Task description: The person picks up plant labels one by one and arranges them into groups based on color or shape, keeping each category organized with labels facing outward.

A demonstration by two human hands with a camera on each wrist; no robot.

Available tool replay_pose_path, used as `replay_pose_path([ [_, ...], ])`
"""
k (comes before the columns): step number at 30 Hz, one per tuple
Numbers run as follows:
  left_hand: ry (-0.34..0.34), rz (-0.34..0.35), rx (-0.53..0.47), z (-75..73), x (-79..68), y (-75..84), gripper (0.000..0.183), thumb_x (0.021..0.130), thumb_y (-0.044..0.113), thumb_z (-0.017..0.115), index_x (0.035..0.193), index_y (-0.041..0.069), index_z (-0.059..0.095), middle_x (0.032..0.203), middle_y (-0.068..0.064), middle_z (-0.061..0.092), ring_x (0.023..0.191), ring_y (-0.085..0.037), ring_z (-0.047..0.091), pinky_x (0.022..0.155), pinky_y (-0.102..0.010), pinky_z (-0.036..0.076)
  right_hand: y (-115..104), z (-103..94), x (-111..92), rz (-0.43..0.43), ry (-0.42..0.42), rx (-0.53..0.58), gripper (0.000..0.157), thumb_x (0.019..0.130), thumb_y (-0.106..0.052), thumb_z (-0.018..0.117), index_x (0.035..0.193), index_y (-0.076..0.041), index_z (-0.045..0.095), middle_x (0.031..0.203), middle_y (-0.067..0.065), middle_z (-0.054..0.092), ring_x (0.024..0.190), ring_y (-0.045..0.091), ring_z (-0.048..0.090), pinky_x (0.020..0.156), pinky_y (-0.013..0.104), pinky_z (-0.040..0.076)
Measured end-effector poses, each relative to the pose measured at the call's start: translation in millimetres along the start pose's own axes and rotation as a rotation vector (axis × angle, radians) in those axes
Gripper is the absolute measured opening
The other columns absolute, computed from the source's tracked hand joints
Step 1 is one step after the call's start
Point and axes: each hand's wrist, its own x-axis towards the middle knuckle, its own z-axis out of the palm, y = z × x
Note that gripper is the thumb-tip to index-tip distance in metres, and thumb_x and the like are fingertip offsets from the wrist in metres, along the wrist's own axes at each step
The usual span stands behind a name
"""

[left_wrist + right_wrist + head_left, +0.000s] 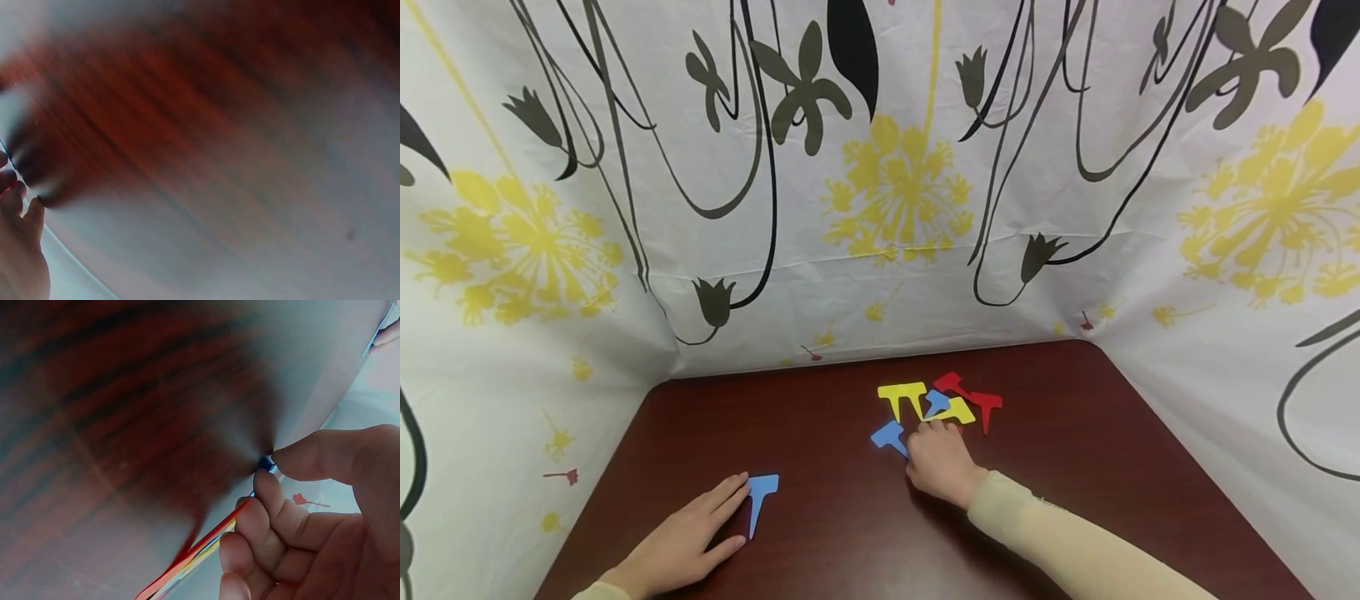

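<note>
In the head view my left hand lies on the table with straight fingers, the fingertips at the left edge of a blue T-shaped plant label. Further back, my right hand has its fingers curled and pinches the narrow end of another blue plant label between thumb and forefinger. The right wrist view shows a bit of that blue label at the fingertips. Just beyond this hand lie two yellow labels side by side, a small blue one, another yellow one and red ones.
A dark reddish-brown table with rounded far corners carries everything. White cloth printed with flowers hangs along the back and both sides. The labels at the back overlap in a loose pile.
</note>
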Motion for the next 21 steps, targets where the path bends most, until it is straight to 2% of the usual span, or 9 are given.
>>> replay_pose_path([
  [10, 0.026, 0.002, 0.004, 4.5, -2.0, 1.1, 0.072, 0.101, 0.06, 0.046, 0.156, 0.014, 0.04, 0.162, -0.002, 0.033, 0.146, -0.022, 0.034, 0.105, -0.049, 0.044, -3.0, -3.2, -3.2, -0.027, 0.059, 0.058, 0.026, 0.079, -0.02, 0.074, 0.058, -0.014, 0.059, 0.066, 0.003, 0.052, 0.065, 0.022, 0.047, 0.05, 0.038, 0.046],
  [21, 0.024, -0.008, -0.001, 4.8, -2.5, -2.5, 0.073, 0.1, 0.062, 0.047, 0.158, 0.02, 0.036, 0.164, 0.003, 0.029, 0.146, -0.018, 0.033, 0.106, -0.047, 0.044, -21.8, -14.8, -3.6, -0.057, 0.11, 0.109, 0.033, 0.079, -0.017, 0.073, 0.054, -0.016, 0.052, 0.059, -0.001, 0.045, 0.066, 0.019, 0.047, 0.051, 0.034, 0.046],
])
